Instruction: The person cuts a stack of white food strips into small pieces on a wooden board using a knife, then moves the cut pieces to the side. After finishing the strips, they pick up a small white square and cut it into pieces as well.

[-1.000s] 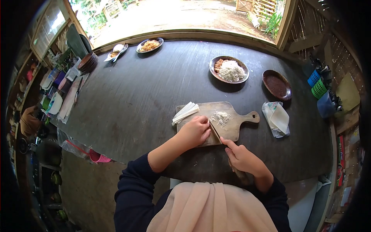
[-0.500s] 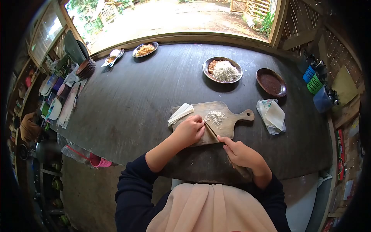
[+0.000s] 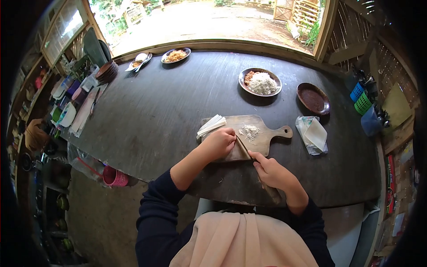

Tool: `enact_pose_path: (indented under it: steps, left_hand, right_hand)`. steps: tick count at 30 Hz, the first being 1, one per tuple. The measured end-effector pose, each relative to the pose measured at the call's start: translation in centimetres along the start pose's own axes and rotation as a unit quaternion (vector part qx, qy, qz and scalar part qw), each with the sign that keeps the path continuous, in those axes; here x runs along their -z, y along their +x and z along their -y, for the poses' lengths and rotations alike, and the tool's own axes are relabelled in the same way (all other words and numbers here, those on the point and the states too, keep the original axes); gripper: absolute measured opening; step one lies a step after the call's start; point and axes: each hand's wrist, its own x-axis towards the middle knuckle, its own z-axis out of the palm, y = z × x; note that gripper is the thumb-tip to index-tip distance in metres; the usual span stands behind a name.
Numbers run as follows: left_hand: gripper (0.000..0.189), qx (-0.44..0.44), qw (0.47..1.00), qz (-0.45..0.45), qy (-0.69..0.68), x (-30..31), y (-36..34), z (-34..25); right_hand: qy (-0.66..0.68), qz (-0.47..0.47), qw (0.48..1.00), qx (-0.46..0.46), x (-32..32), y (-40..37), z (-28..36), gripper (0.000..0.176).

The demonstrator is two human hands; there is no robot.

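Observation:
A wooden cutting board [image 3: 260,147] with a round-holed handle lies on the dark table before me. My left hand [image 3: 221,142] rests on the board, fingers bunched and pressed down beside the knife tip; whatever they pinch is hidden. My right hand [image 3: 273,171] grips a knife [image 3: 243,147], its blade slanting across the board towards my left fingertips and its wooden handle pointing back at me. Flat white strips [image 3: 211,125] are stacked at the board's far left corner. Right of the blade sits a small heap of fine white shreds [image 3: 250,132].
Beyond the board stands a plate [image 3: 242,83] of white shreds and reddish food. To the right are a brown oval dish [image 3: 313,99] and white sheets on plastic wrap [image 3: 315,135]. Two food plates, including one oval plate [image 3: 164,60], sit far left. Utensil baskets [image 3: 362,103] line the right edge.
The view has shifted slightly. My right hand and the knife have moved a little, with the handle swinging left. My left hand keeps its place on the board.

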Motion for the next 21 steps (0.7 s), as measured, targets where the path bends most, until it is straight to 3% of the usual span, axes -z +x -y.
enact_pose_path:
  steps: [9, 21]
  left_hand:
    - [0.014, 0.069, 0.997, 0.018, 0.019, -0.2, 1.0, -0.5]
    - [0.015, 0.045, 0.998, -0.005, -0.042, 0.4, 0.7, -0.5]
  right_hand:
    - [-0.010, -0.016, 1.000, -0.001, 0.4, -0.1, -0.4, 0.043]
    - [-0.019, -0.013, 0.999, -0.042, 1.1, 0.1, -0.7, 0.043]
